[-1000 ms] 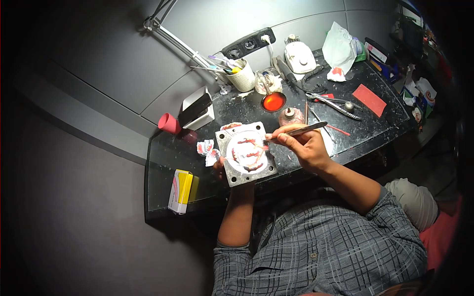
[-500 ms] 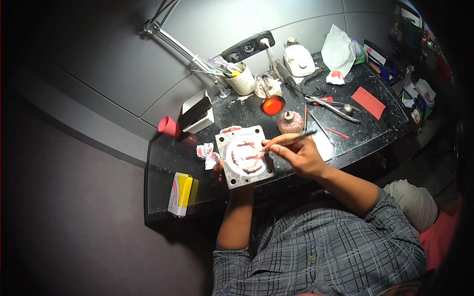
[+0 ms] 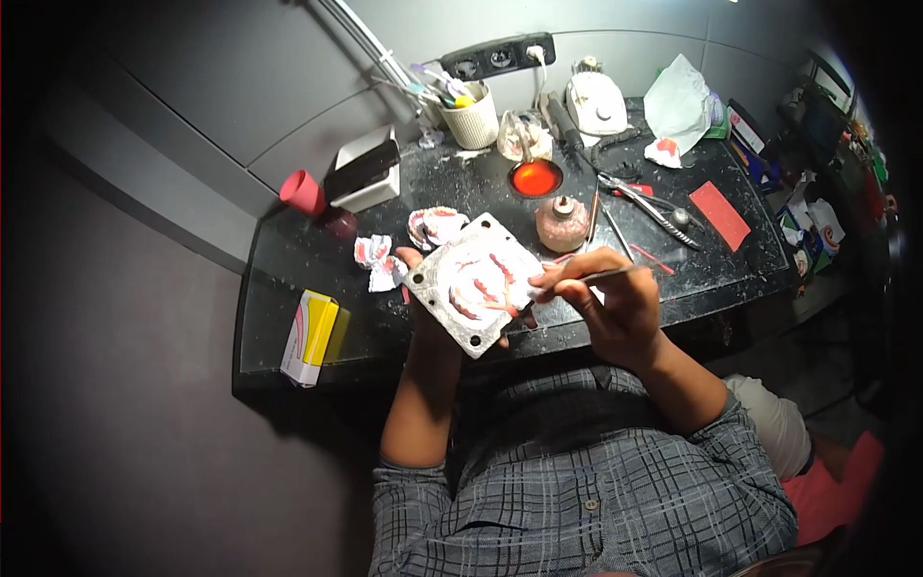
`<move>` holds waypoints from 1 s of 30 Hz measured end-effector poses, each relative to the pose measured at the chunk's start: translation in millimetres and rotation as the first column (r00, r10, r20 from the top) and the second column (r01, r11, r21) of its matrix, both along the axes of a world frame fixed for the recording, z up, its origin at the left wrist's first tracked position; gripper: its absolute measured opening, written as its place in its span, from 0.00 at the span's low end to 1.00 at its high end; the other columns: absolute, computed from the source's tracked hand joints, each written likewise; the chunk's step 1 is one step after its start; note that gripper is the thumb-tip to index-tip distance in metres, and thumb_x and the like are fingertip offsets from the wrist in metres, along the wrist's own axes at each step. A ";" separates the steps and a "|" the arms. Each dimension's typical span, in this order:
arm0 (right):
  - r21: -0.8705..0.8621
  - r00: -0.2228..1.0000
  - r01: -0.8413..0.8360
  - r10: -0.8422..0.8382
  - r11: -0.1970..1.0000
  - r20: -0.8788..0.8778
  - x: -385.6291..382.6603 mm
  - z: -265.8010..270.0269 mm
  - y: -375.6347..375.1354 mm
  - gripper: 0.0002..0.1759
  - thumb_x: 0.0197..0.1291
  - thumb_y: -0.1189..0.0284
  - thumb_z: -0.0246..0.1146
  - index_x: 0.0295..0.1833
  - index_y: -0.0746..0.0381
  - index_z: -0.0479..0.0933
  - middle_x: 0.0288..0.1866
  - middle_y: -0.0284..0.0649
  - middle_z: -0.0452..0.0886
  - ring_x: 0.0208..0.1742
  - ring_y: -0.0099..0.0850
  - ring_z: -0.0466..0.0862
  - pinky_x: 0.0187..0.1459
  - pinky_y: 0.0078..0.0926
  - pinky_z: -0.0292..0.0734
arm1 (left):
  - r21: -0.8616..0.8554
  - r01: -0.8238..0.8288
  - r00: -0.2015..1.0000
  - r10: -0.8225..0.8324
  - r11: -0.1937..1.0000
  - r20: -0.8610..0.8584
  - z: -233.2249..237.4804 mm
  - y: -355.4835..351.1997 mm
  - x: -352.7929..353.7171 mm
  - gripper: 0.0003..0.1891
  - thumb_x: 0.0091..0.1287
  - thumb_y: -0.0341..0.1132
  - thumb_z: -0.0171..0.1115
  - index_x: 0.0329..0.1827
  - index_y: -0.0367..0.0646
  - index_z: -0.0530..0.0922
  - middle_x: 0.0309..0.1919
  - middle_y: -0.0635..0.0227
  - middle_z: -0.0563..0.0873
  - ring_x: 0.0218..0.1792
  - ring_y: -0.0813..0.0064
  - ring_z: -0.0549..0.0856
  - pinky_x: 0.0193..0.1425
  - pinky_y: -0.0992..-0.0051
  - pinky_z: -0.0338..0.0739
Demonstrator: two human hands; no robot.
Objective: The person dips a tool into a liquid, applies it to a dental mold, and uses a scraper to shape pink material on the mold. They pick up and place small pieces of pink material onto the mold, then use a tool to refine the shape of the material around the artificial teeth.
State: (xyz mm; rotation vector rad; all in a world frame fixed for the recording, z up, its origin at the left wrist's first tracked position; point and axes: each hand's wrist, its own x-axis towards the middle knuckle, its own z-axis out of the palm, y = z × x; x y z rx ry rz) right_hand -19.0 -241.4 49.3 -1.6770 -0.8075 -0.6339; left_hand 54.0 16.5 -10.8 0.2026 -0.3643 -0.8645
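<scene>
A dark bench (image 3: pixel 288 274) seen from above. At its left edge lies a yellow box (image 3: pixel 312 337), and a red cup (image 3: pixel 304 190) stands further back. Two pink-and-white casts (image 3: pixel 375 262) lie just left of my work. My left hand (image 3: pixel 428 325) holds a square metal mould (image 3: pixel 476 284) tilted over the bench's near edge, its grip clamped on it from beneath, thumb over the upper left corner. The mould is filled with white plaster set with pink arches. My right hand (image 3: pixel 615 303) pinches a thin metal tool (image 3: pixel 598 276), grip closed tight around it, the tip touching the mould's right side. Behind it stands a small jar (image 3: pixel 562 223). Further right lie pliers (image 3: pixel 644 200) and a red sheet (image 3: pixel 721 213).
</scene>
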 end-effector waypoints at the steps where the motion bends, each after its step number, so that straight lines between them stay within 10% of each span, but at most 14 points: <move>1: 0.232 0.986 -0.060 0.093 0.971 -0.135 -7.5 -4.0 14.1 0.09 0.74 0.79 0.69 0.56 0.69 0.85 0.50 0.47 0.91 0.48 0.35 0.94 0.50 0.30 0.88 | -0.160 0.053 0.997 -0.060 0.986 -0.040 7.7 -7.3 -4.4 0.71 0.55 0.90 0.55 0.88 0.39 0.52 0.72 0.27 0.74 0.61 0.23 0.84 0.55 0.22 0.84; 5: -0.075 0.999 0.016 -0.013 0.997 0.032 -14.5 13.1 19.8 0.12 0.66 0.82 0.73 0.54 0.66 0.86 0.53 0.48 0.92 0.61 0.45 0.92 0.66 0.43 0.85 | 0.132 -0.256 0.962 0.266 0.958 -0.067 42.7 -24.6 -21.8 0.72 0.60 0.92 0.35 0.85 0.26 0.58 0.56 0.37 0.87 0.52 0.47 0.90 0.60 0.54 0.87; 30: -0.157 0.991 0.094 -0.078 0.983 0.108 -27.3 -5.1 33.5 0.11 0.62 0.83 0.76 0.49 0.67 0.87 0.46 0.46 0.92 0.62 0.47 0.92 0.72 0.58 0.79 | 0.082 -0.218 0.973 0.223 0.973 -0.061 32.6 -22.5 -16.6 0.76 0.55 0.93 0.43 0.86 0.26 0.54 0.55 0.45 0.90 0.50 0.53 0.92 0.57 0.55 0.89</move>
